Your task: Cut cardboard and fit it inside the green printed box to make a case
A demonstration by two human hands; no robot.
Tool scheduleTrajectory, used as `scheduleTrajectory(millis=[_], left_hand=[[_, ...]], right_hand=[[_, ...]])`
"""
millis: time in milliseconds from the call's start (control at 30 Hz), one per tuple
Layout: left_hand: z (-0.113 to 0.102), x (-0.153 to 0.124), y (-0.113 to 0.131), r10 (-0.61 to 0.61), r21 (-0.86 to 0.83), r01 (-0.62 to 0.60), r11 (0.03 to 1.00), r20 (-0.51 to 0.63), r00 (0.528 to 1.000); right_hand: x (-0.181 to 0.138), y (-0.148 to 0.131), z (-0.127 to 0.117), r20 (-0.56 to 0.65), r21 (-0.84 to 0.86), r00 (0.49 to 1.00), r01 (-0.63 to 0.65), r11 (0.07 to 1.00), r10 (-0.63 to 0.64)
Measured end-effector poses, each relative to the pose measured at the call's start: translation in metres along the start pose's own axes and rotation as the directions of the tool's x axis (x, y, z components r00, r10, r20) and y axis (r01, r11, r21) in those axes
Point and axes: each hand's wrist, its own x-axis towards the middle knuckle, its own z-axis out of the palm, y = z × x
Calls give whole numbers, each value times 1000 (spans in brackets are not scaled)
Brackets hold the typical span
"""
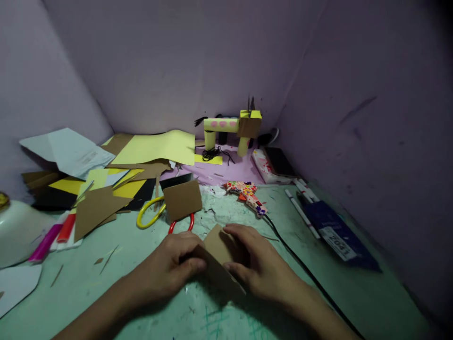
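Near the front middle of the green tabletop, my left hand (170, 269) pinches the left edge of a brown cardboard piece (216, 242) between thumb and fingers. My right hand (264, 267) grips the same piece from the right, fingers curled over it. The cardboard looks bent or made of joined panels, tilted above the table; part of it is hidden by my fingers. Just beyond, a small cardboard square (183, 199) rests over scissors with a yellow handle (150, 213) and a red handle (192, 222). A floral-patterned glue gun (246, 193) lies behind my right hand.
The glue gun's black cord (300, 264) runs toward the front right. Paper and cardboard scraps (99, 208) pile up at left, beside markers (46, 243). A yellow paper animal figure (221, 125) stands at the back. A blue packet (339, 231) and a phone (279, 161) lie at right.
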Motion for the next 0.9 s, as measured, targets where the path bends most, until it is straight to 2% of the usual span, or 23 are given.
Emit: scheduleTrajectory(millis=[67, 167, 267, 333, 433, 533, 600, 667, 767, 833, 900], left_hand=[[4, -5, 5, 17, 20, -19, 1000, 72, 997], [9, -11, 11, 140, 38, -150, 988, 192, 971], [10, -15, 9, 231, 57, -248, 967, 209, 950], [10, -16, 4, 163, 73, -177, 982, 159, 974], [12, -10, 0, -69, 120, 69, 990, -4, 998], [16, 1, 1, -221, 207, 249, 946, -152, 963], [18, 8, 5, -312, 246, 353, 903, -190, 931], [18, 14, 9, -403, 277, 449, 849, -210, 891], [19, 16, 13, -465, 328, 521, 788, -237, 853], [20, 15, 13, -445, 313, 505, 805, -245, 861], [20, 12, 12, -386, 241, 443, 863, -251, 888]], right_hand=[[1, -3, -5, 46, -60, 999, 26, 998, -23], [-1, -8, -12, 122, -122, 992, 59, 991, -44], [-5, -13, -15, 157, -144, 987, 62, 988, -39], [-6, -13, -15, 150, -132, 988, 57, 990, -36], [-7, -9, -12, 103, -64, 992, 86, 994, -79], [-6, -1, -11, -8, 78, 1000, 23, 997, -22], [-5, 2, -11, -64, 208, 993, -84, 975, 99], [-4, 2, -10, -63, 313, 976, -179, 933, 209], [-4, 1, -7, -23, 366, 952, -275, 889, 304], [-4, 0, -5, -26, 399, 944, -291, 869, 328], [-3, -2, -4, -15, 510, 943, -280, 813, 334]])
